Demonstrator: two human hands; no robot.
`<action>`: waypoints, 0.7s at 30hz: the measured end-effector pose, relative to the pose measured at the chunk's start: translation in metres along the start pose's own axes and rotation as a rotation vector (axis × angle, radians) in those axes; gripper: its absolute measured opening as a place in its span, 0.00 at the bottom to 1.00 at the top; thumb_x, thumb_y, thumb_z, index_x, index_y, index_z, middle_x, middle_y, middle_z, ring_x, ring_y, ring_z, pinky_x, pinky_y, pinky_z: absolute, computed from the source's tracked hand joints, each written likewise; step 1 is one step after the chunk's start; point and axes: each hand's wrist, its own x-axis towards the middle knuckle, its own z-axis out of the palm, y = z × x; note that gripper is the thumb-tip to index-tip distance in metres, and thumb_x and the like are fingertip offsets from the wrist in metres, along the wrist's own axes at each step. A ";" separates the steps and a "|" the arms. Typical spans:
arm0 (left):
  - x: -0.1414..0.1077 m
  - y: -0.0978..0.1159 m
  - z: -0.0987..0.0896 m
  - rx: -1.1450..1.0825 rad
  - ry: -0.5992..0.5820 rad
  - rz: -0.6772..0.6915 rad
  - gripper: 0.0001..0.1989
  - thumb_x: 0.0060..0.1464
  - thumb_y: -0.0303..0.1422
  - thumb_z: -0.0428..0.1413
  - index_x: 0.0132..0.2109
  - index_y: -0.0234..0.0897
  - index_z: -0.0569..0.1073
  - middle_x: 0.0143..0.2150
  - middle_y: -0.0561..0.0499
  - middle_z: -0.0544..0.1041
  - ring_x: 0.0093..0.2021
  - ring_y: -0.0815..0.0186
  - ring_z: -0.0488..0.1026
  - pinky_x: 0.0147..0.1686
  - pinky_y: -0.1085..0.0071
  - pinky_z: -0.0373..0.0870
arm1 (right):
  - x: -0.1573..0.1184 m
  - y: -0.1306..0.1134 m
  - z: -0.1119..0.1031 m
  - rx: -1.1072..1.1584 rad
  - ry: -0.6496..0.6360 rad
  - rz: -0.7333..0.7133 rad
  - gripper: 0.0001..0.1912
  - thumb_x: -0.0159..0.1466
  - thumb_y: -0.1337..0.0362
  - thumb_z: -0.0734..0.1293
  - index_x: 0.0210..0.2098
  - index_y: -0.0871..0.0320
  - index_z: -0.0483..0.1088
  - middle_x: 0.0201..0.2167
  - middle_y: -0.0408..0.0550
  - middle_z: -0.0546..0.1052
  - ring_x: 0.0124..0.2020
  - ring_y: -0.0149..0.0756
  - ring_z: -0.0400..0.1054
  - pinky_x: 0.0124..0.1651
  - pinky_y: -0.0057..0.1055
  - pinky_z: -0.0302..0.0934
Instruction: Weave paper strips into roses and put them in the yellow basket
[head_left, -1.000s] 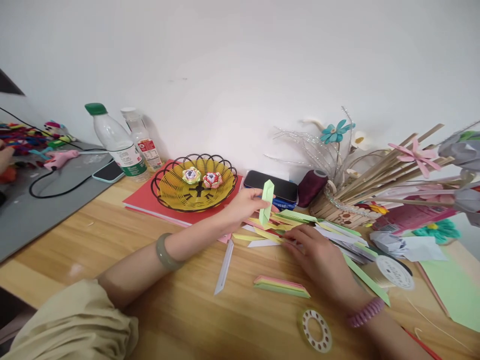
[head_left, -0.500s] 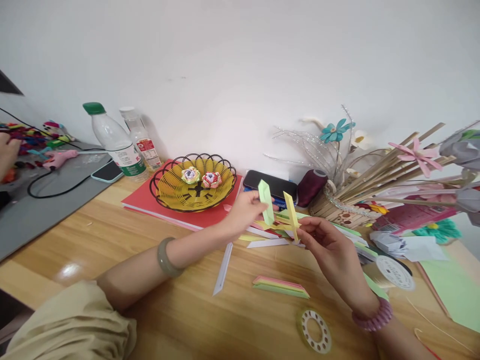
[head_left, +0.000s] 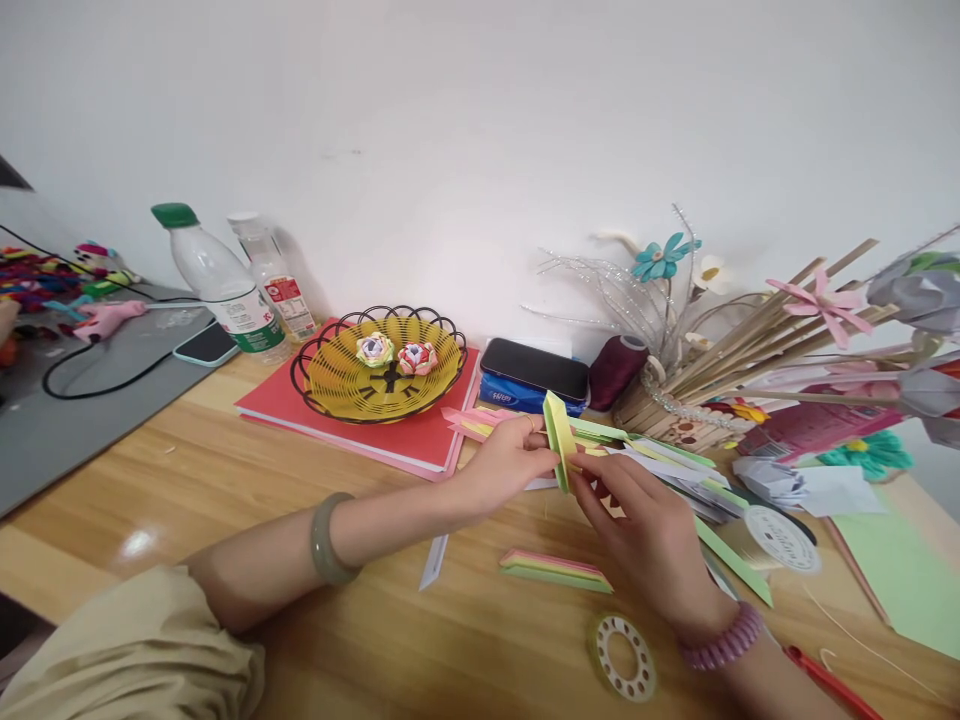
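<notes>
In my two hands (head_left: 506,465) (head_left: 649,525) I have two paper strips (head_left: 561,435). I see two bottles (head_left: 240,310) (head_left: 285,292), two phones (head_left: 205,343) (head_left: 534,368), two flowers (head_left: 374,350) (head_left: 417,359) in one yellow basket (head_left: 330,372), one tape roll (head_left: 602,642), one blue packet (head_left: 517,393) and one pink glue gun (head_left: 109,318).

No wording can be read with certainty; small, blurred print is borne by the green-capped plastic bottle (head_left: 219,280), the white-capped bottle (head_left: 274,275), the blue packet (head_left: 517,393) and the thread spool (head_left: 780,540).

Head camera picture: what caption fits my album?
Left hand and right hand hold folded green and yellow paper strips; two rosettes sit in a yellow basket.
</notes>
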 end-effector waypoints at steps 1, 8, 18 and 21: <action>0.000 0.000 0.000 -0.007 -0.010 0.011 0.11 0.42 0.21 0.54 0.36 0.32 0.73 0.36 0.48 0.77 0.38 0.66 0.73 0.42 0.70 0.65 | -0.001 0.000 0.000 -0.020 0.002 -0.010 0.10 0.62 0.66 0.59 0.42 0.56 0.67 0.33 0.49 0.73 0.33 0.35 0.68 0.35 0.31 0.62; -0.002 -0.005 -0.002 -0.070 -0.032 -0.015 0.11 0.44 0.30 0.58 0.37 0.31 0.72 0.38 0.47 0.76 0.39 0.67 0.72 0.44 0.68 0.66 | -0.002 0.000 0.000 -0.086 -0.009 -0.077 0.09 0.61 0.68 0.60 0.41 0.58 0.67 0.30 0.49 0.72 0.32 0.35 0.66 0.34 0.31 0.61; 0.001 -0.005 -0.009 -0.142 -0.078 -0.043 0.13 0.42 0.35 0.61 0.36 0.32 0.74 0.36 0.49 0.76 0.38 0.68 0.71 0.45 0.66 0.66 | -0.001 -0.001 0.000 -0.073 0.000 -0.032 0.11 0.62 0.65 0.59 0.42 0.57 0.68 0.26 0.46 0.71 0.28 0.33 0.65 0.31 0.29 0.59; 0.001 -0.004 -0.009 -0.205 -0.083 -0.050 0.14 0.41 0.35 0.62 0.36 0.31 0.74 0.36 0.48 0.75 0.37 0.69 0.71 0.46 0.66 0.65 | -0.002 -0.001 0.000 -0.049 -0.009 0.045 0.13 0.63 0.62 0.59 0.45 0.57 0.67 0.25 0.45 0.72 0.24 0.32 0.65 0.28 0.28 0.58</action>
